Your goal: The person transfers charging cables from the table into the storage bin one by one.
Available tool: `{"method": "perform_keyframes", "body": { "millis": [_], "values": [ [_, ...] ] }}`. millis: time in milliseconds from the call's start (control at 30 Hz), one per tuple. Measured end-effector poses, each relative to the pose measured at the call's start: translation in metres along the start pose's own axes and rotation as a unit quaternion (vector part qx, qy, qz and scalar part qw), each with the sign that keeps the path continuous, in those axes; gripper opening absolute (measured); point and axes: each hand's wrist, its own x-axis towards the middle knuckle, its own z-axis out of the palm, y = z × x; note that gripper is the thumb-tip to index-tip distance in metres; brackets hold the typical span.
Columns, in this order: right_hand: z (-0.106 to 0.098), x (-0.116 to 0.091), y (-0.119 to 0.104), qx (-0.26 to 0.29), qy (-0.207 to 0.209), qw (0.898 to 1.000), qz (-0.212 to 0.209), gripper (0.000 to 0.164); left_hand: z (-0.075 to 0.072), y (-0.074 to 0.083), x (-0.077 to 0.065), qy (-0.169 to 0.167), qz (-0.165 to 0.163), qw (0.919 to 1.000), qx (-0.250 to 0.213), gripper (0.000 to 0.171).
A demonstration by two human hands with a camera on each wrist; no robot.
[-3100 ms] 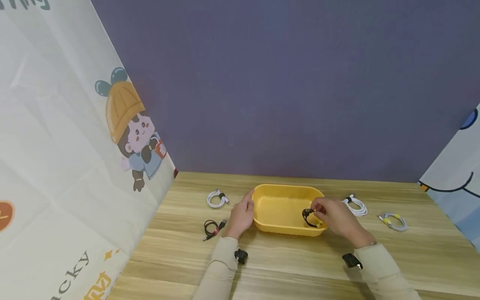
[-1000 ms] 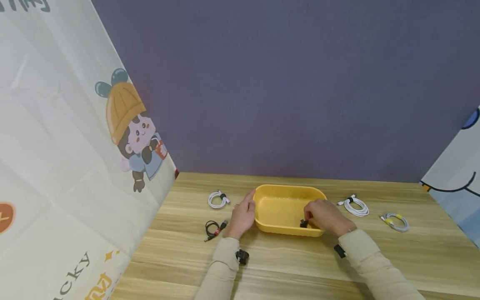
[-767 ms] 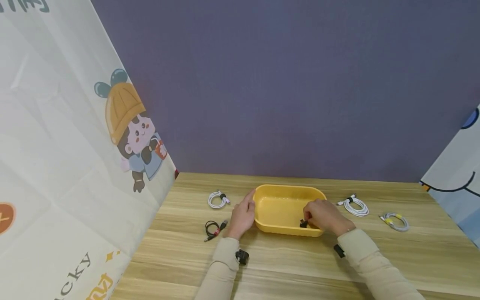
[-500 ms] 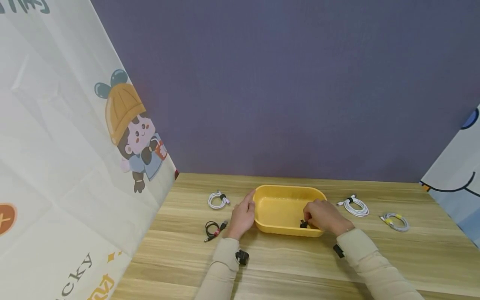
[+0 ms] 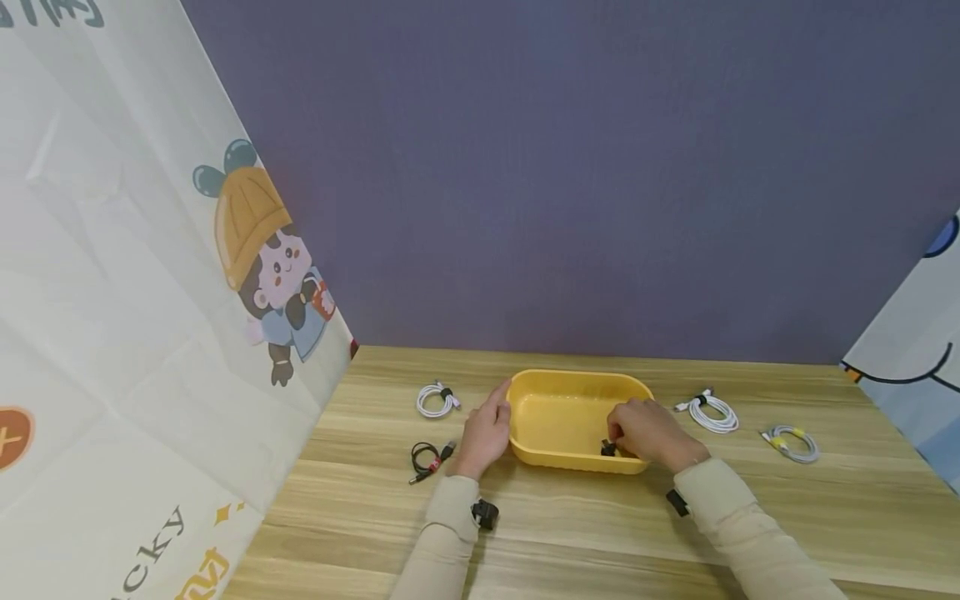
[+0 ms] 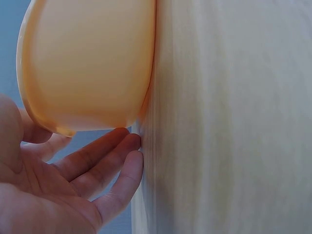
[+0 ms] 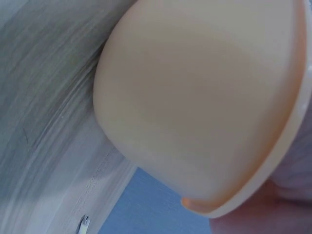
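Observation:
A yellow plastic basket (image 5: 558, 414) sits on the table between both hands. My left hand (image 5: 483, 435) holds its left end; in the left wrist view the thumb (image 6: 34, 129) is at the rim and the other fingers (image 6: 100, 163) lie along the outer wall. My right hand (image 5: 651, 431) reaches over the right end into the basket, fingers curled and pointing down at a coiled black cable (image 5: 607, 448). Only the cable's dark plug end shows; the hand and basket wall hide the rest. In the right wrist view the basket's wall (image 7: 195, 92) covers most of the hand.
Left of the basket lie a coiled white cable (image 5: 435, 402) and a black cable with a red tie (image 5: 429, 460). To the right are a white cable coil (image 5: 712, 412) and a grey cable with yellow ties (image 5: 792, 444). A dark partition (image 5: 585, 192) stands behind the table.
Since the oldest frame, my right hand has moved left and lower into the basket with the black cable. Over the last second both hands have stayed in place.

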Motion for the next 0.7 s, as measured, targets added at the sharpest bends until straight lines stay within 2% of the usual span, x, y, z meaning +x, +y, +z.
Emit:
{"method": "perform_keyframes", "body": {
  "millis": [267, 433, 567, 700],
  "values": [
    [-0.003, -0.002, -0.001, 0.008, 0.036, 0.999, 0.003, 0.02, 0.0, 0.0, 0.0, 0.001, -0.001, 1.0, 0.002, 0.047],
    [0.0, -0.006, 0.001, 0.046, 0.079, 0.995, 0.033, 0.011, 0.0, 0.0, 0.001, 0.0, -0.001, 1.0, 0.004, 0.047],
    [0.005, -0.012, 0.005, 0.06, 0.155, 0.985, 0.034, 0.005, -0.001, 0.001, 0.001, -0.003, -0.002, 1.0, 0.003, 0.047],
    [0.009, -0.018, 0.009, 0.061, 0.244, 0.967, 0.029, 0.002, 0.0, 0.001, 0.002, -0.006, -0.001, 1.0, 0.004, 0.047]
  ]
}}
